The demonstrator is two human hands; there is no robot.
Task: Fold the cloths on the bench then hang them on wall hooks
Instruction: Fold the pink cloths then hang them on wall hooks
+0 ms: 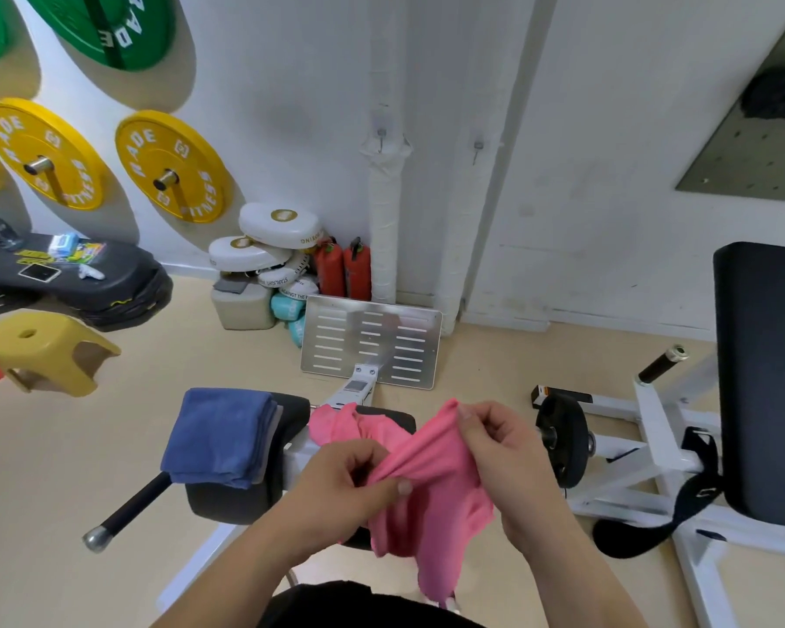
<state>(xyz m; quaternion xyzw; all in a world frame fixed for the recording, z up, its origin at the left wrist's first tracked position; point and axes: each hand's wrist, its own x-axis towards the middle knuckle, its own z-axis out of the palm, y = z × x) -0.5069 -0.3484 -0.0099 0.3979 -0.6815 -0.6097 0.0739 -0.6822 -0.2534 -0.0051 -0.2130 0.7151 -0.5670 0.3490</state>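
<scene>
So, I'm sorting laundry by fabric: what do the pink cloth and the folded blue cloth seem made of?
The pink cloth: thin, soft, matte fabric, perhaps microfibre or light knit; it gathers into fine creases where the left hand and right hand pinch it. The blue cloth: thicker, matte, towel-like, possibly microfibre or terry; its folded layers keep plump, rounded edges. The exact fibre cannot be told.

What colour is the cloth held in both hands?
Pink cloth, plain, seen in the head view.

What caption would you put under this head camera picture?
Left hand and right hand pinch a pink cloth over the bench, beside a folded blue cloth.
</scene>
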